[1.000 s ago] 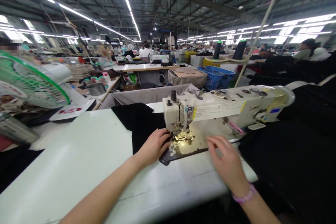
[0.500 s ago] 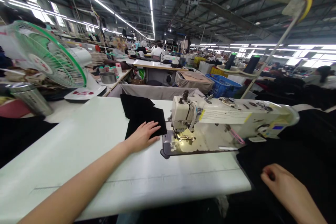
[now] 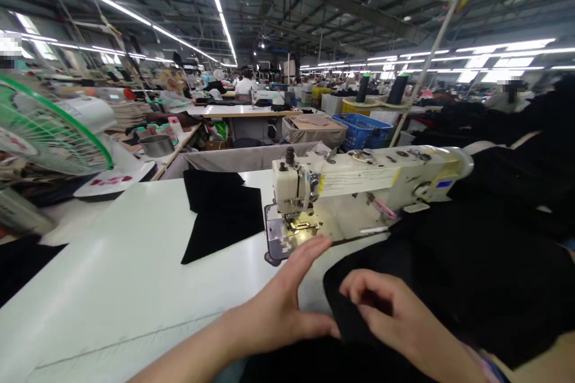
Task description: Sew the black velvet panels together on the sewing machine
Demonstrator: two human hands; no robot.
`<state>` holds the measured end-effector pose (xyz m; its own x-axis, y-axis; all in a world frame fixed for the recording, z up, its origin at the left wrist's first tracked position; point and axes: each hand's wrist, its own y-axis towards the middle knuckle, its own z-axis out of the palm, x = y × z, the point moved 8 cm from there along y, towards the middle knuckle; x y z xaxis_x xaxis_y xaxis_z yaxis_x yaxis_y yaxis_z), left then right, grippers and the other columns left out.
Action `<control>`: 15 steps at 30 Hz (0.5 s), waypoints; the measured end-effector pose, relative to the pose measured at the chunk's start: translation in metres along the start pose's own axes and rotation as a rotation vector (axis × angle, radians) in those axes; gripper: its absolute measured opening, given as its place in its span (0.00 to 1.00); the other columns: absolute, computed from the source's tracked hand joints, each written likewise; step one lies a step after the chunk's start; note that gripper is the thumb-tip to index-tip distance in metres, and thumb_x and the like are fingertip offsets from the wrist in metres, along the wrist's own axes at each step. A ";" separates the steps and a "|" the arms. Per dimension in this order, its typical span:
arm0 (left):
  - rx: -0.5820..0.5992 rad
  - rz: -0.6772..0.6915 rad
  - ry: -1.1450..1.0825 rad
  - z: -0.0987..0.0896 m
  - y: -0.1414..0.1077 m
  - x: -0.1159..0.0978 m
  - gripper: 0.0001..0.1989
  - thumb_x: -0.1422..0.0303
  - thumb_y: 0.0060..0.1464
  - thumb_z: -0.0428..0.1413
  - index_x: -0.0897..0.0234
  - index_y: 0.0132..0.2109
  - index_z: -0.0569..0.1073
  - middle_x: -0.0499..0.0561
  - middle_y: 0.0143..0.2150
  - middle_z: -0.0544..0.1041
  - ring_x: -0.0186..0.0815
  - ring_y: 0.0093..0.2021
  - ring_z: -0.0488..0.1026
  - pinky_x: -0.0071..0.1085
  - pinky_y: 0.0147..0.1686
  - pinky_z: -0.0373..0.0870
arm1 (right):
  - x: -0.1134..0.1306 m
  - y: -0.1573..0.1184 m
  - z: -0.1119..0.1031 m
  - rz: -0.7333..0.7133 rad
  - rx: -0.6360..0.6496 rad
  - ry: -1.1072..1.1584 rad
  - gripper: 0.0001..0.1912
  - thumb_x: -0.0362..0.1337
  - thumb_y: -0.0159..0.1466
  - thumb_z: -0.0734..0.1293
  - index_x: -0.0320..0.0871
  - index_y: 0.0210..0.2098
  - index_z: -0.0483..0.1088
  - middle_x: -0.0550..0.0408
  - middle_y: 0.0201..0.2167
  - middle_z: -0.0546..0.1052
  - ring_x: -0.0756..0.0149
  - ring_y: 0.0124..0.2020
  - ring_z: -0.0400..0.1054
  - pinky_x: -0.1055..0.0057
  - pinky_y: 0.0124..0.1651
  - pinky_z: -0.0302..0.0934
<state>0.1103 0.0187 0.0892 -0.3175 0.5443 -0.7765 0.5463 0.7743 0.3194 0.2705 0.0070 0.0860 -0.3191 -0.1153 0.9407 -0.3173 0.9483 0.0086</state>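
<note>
My right hand [image 3: 395, 314] is curled, thumb towards fingers, on the edge of a large black fabric [image 3: 458, 263] that spreads over the right side and front of the table. To its left, my left hand [image 3: 283, 302] is spread, thumb and fingers apart, with the thumb tip at the fabric's edge. Just beyond the left fingers stands a white industrial sewing machine [image 3: 359, 181], its lamp lighting the metal plate under the needle. Black cut fabric pieces [image 3: 224, 215] lie flat on the white table [image 3: 135, 251], left of the machine.
A green-rimmed fan [image 3: 54, 125] and a metal bowl [image 3: 156, 145] stand at the left. Behind the machine are a blue basket [image 3: 363, 131] and thread cones [image 3: 398, 90] beside a slanted pole. A white pen-like stick [image 3: 374, 230] lies on the machine bed.
My left hand has left the cut pieces and moved right, in front of the machine. My right hand has come inward with the black fabric, whose edge now covers the table's right front. The view has shifted right.
</note>
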 end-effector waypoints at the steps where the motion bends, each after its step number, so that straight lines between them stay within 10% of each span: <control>1: -0.047 -0.010 -0.089 -0.003 0.006 -0.006 0.27 0.56 0.51 0.66 0.57 0.57 0.74 0.58 0.58 0.76 0.46 0.58 0.73 0.41 0.57 0.71 | 0.005 0.004 0.011 0.045 0.040 0.112 0.09 0.42 0.59 0.68 0.45 0.27 0.68 0.57 0.26 0.74 0.65 0.28 0.68 0.72 0.31 0.64; 4: -0.293 -0.131 -0.263 -0.028 0.019 -0.006 0.12 0.59 0.58 0.59 0.61 0.31 0.78 0.49 0.30 0.78 0.36 0.32 0.75 0.31 0.35 0.74 | 0.012 0.011 0.009 0.090 -0.069 0.417 0.17 0.52 0.59 0.70 0.43 0.33 0.73 0.53 0.29 0.79 0.62 0.31 0.73 0.69 0.35 0.68; 9: -0.608 -0.242 -0.194 -0.078 0.016 -0.015 0.11 0.59 0.53 0.60 0.62 0.30 0.74 0.45 0.24 0.71 0.31 0.24 0.66 0.25 0.23 0.64 | 0.031 -0.007 0.003 -0.151 -0.154 0.564 0.49 0.70 0.51 0.68 0.48 0.63 0.65 0.42 0.61 0.72 0.45 0.60 0.68 0.52 0.58 0.65; 15: -0.735 -0.140 0.013 -0.120 0.009 -0.040 0.12 0.60 0.47 0.63 0.61 0.36 0.73 0.43 0.26 0.73 0.31 0.26 0.70 0.25 0.27 0.68 | 0.038 0.012 -0.006 -0.112 -0.288 0.215 0.19 0.49 0.60 0.71 0.42 0.43 0.79 0.49 0.38 0.84 0.50 0.43 0.77 0.56 0.49 0.71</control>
<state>0.0354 0.0424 0.1885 -0.3577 0.4246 -0.8317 -0.1573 0.8505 0.5019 0.2603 0.0157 0.1236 -0.0919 -0.1872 0.9780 -0.0660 0.9812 0.1816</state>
